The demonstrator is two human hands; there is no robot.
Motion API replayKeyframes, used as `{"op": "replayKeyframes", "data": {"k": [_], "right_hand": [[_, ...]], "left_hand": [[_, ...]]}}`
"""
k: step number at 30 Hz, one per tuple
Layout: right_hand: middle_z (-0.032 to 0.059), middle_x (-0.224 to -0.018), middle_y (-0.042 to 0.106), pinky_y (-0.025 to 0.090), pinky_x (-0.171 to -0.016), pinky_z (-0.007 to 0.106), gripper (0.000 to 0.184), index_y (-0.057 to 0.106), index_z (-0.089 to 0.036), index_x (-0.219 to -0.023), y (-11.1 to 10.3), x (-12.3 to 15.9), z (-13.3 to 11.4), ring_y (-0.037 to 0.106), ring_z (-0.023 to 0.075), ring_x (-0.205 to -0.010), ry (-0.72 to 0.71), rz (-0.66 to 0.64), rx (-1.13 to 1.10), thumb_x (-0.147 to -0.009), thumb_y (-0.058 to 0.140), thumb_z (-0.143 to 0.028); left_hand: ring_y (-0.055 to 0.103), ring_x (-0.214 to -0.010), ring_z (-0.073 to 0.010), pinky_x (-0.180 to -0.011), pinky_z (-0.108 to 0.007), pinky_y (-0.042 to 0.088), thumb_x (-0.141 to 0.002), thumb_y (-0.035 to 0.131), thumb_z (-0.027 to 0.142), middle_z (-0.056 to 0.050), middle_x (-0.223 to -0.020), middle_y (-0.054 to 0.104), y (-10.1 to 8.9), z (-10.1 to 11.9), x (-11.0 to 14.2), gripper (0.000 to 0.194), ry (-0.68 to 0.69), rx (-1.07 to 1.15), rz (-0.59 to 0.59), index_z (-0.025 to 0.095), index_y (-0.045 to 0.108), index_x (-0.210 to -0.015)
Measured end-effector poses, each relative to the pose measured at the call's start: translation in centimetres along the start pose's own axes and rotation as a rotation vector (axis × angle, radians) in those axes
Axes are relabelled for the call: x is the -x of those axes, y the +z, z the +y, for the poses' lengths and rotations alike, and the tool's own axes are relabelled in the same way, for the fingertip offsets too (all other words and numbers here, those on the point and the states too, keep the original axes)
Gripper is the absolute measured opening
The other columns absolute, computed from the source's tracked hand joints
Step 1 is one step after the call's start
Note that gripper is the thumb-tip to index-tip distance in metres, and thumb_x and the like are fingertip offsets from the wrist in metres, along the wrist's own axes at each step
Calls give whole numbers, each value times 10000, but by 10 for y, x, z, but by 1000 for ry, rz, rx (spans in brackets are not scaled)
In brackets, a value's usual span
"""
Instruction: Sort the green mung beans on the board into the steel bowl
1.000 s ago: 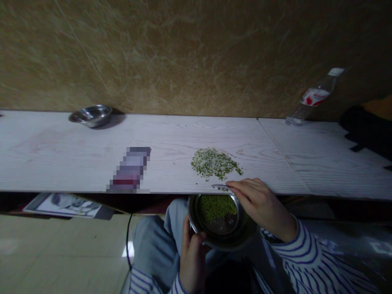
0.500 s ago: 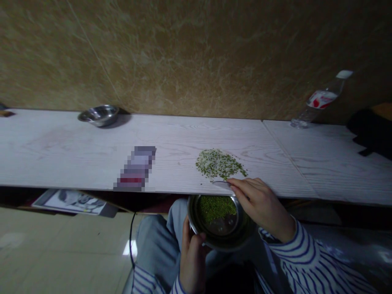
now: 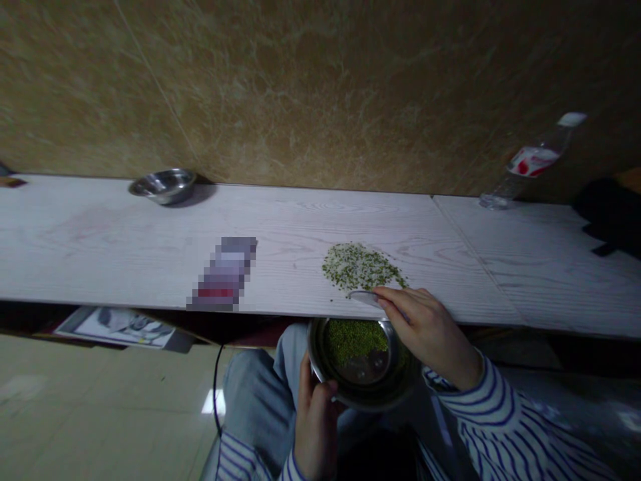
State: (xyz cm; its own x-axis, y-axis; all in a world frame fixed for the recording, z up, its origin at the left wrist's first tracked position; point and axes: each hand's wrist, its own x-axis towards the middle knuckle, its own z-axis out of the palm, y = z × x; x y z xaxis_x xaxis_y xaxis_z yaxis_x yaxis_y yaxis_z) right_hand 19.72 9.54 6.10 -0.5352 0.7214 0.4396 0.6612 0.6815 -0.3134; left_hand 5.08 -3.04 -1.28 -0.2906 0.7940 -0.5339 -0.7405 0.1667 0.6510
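Note:
My left hand (image 3: 318, 417) grips the rim of a metal bowl (image 3: 368, 395), held tilted over my lap just below the table's front edge. Green beans (image 3: 353, 341), small like mung beans, cover the far part of its bottom. Between the thumb and fingers of my right hand (image 3: 431, 331) is a thin, pale, flat piece with a rounded edge (image 3: 364, 298); its kind is unclear. It is at the near edge of a spread pile of green beans mixed with white grains (image 3: 360, 266) on the table.
A second metal bowl (image 3: 165, 187) stands by the wall at the left. A pixelated flat object (image 3: 223, 274) lies near the front edge of the white table (image 3: 285, 267). Farther right are a plastic bottle (image 3: 533, 162) and a dark object (image 3: 608, 214). An open drawer (image 3: 120, 327) is below.
The thin piece in my right hand has tilted, showing more of its flat face. My left hand and the bowl stay nearly in place; the view has shifted slightly.

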Motion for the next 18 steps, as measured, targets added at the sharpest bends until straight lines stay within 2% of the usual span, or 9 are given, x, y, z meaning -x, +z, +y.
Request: {"op": "replayKeyframes", "data": {"k": [8, 13, 18], "right_hand": [[59, -1000, 719, 477, -805, 359, 222, 618, -177, -1121, -2, 1, -3, 651, 187, -883, -2, 0, -4, -944, 484, -192], [60, -1010, 718, 476, -819, 359, 231, 616, -178, -1132, 0, -1, -2, 649, 188, -897, -10, 6, 2, -947, 479, -198], [69, -1019, 721, 480, -821, 357, 229, 619, -167, -1124, 4, -6, -2, 657, 192, -903, -22, 16, -4, -941, 483, -185]], "left_hand": [[553, -1064, -251, -851, -393, 504, -738, 563, 222, -72, -1311, 520, -1, 1, 1, 705, -2, 23, -40, 298, 367, -1411], [523, -1145, -296, -836, -399, 515, -731, 581, 244, -85, -1297, 527, -5, -2, -1, 712, -2, 16, -60, 290, 364, -1407], [533, -1143, -322, -819, -420, 523, -708, 606, 260, -91, -1307, 532, -5, -2, -3, 727, 0, -2, -47, 285, 375, -1396]]}}
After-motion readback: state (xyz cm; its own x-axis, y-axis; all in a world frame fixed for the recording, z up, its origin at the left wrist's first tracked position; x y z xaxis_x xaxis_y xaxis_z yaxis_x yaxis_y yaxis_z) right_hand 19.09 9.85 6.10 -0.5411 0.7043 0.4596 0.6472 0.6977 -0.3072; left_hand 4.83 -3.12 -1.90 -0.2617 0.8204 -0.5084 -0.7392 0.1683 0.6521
